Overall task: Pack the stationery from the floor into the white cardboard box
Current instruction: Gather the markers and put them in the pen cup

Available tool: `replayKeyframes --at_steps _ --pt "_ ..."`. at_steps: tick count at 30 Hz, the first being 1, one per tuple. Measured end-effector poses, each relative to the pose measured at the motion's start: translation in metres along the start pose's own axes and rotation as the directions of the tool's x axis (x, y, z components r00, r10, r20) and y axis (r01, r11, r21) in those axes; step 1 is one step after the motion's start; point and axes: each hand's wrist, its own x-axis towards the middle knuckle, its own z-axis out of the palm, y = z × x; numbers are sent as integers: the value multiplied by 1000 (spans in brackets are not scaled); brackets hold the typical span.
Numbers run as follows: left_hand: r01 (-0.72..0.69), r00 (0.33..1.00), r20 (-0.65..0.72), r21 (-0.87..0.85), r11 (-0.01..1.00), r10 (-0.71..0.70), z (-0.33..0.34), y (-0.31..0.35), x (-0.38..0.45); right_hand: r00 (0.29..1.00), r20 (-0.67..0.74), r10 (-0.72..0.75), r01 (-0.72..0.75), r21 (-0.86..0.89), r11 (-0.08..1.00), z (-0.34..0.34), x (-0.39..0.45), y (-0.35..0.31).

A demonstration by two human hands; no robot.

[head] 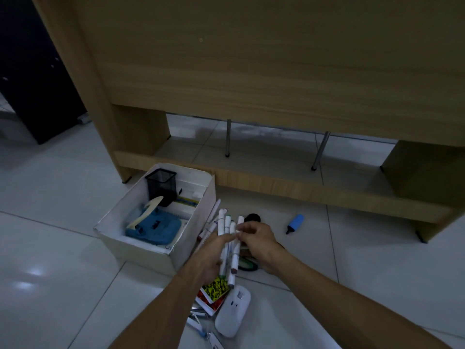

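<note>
The white cardboard box (118, 215) stands open on the floor at left of centre, holding a black mesh pen cup (161, 183), a blue hole punch (154, 229) and other flat items. Just right of the box, my left hand (210, 260) holds a bundle of white markers (227, 243) from below. My right hand (255, 239) pinches the bundle's upper part from the right. More white markers (210, 222) lie on the floor between the bundle and the box.
A blue highlighter (295, 223) lies on the tiles to the right. Below my hands sit a white oval device (232, 314), patterned small boxes (214, 292), tape rolls (247, 264) and metal clips (198, 321). A wooden desk (251, 84) stands close behind.
</note>
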Motion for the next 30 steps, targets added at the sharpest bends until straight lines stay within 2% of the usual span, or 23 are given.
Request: replayKeyframes --at_steps 4,11,15,17,19,21,23,25,26,27,28,30 --pt "14 999 48 -10 1000 -13 -2 4 -2 997 65 -31 34 -46 998 3 -6 -8" --pt "62 998 26 -51 997 -61 1 5 -4 997 -15 -74 71 -128 989 6 -16 -9" --pt "17 998 -59 -37 999 -19 -5 2 -2 987 126 -99 121 -179 976 9 -20 -7" --pt "-54 990 -131 -74 996 44 -7 2 0 985 140 -101 117 -114 986 12 -27 -10" --pt "-138 971 -212 -98 986 115 -7 4 -4 998 29 -62 62 -7 998 18 -36 -12" --pt "-197 957 -236 -109 974 167 -6 7 -6 995 -75 61 -51 122 991 27 -41 -4" --pt "-266 947 -224 -152 952 229 0 13 -7 981 18 193 -187 351 917 39 -45 5" --pt "-305 944 -194 -217 927 265 5 18 -5 960 149 239 -280 598 751 53 -46 12" --pt "-321 945 -151 -242 916 291 7 21 -5 952 185 246 -305 669 678 60 -48 10" --pt "-330 944 -105 -250 910 314 8 20 -5 949 193 249 -310 712 630 64 -47 8" --pt "-335 942 -114 -232 913 316 8 20 -3 949 199 245 -310 732 606 67 -45 5" --pt "-371 924 -171 -173 913 343 7 20 -4 952 184 243 -299 719 627 69 -43 -7"
